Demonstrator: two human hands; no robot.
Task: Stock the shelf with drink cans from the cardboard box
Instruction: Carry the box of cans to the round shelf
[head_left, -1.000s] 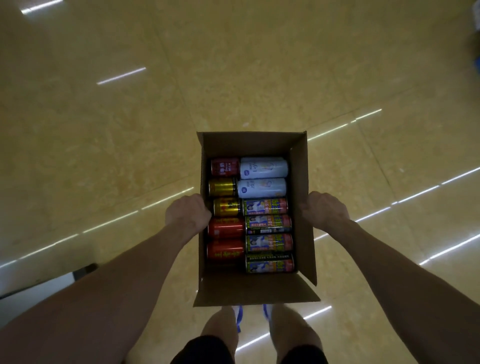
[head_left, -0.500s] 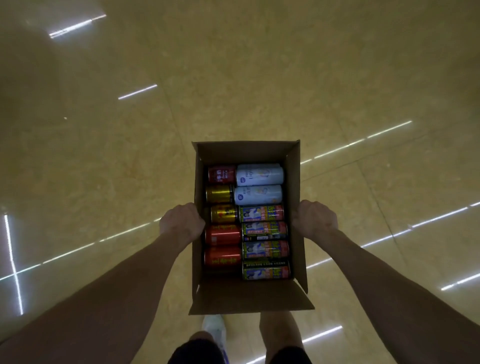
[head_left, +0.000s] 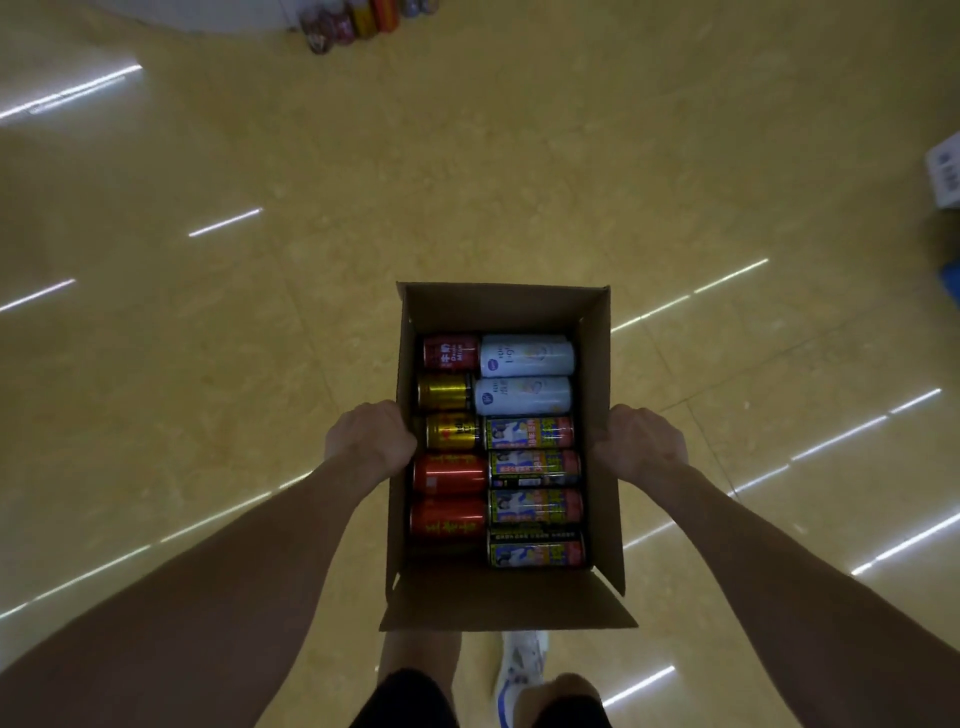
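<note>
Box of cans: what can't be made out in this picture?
Head view:
- Fingers of left hand and right hand: hidden behind the hands' backs and box walls.
- Anything under the top cans: covered by them.
- Can labels: too small, dim.
- Goods at the top: cut off by the edge.
- White object, right: cut off by the edge.

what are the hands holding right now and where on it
The cardboard box. The left hand grips its left side wall and the right hand grips its right side wall, each about midway along the side.
</note>
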